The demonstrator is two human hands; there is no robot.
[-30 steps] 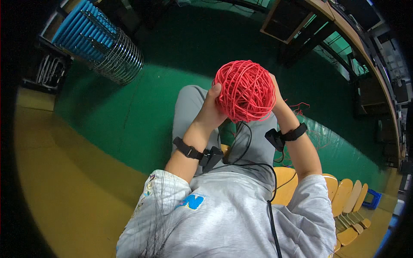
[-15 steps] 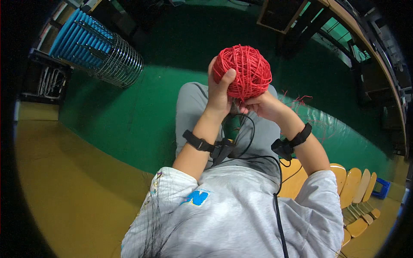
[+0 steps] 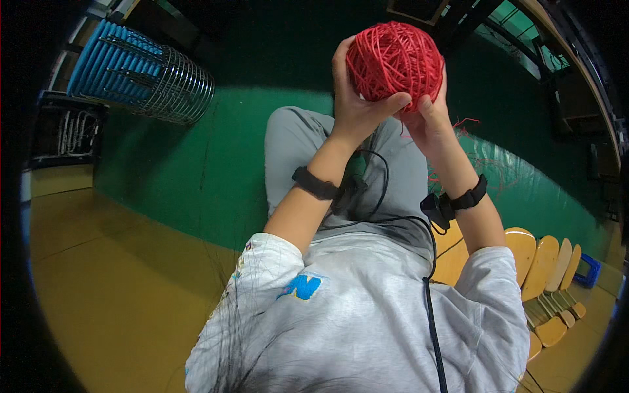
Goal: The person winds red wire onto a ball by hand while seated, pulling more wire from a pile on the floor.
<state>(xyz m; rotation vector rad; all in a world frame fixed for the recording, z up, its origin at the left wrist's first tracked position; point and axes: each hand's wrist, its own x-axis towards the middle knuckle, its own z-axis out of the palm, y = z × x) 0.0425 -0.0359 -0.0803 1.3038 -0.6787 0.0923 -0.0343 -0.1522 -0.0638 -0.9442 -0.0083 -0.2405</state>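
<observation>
A large ball of red cord [image 3: 396, 64] is held up above my knees, its strands wound in many crossing directions. My left hand [image 3: 357, 105] cups its left side, with the thumb along the bottom front. Against the right and lower side lies my right hand [image 3: 429, 118], thumb tip close to the left one. The fingers behind the ball are mostly hidden. Loose red strands [image 3: 466, 124] show beyond my right wrist, and more red cord [image 3: 488, 171] lies tangled on the green floor to the right.
Black straps with small devices circle both forearms, and a black cable [image 3: 429, 314] runs down my shirt. Stacked blue stools [image 3: 137, 72] with metal legs lie at the far left. Wooden chairs [image 3: 537, 265] stand at the right, near a blue plastic stool [image 3: 588, 271].
Both hands have raised the ball away from my lap and slightly right. My right hand has shifted from beneath the ball to its right side, and both thumbs now meet near its bottom.
</observation>
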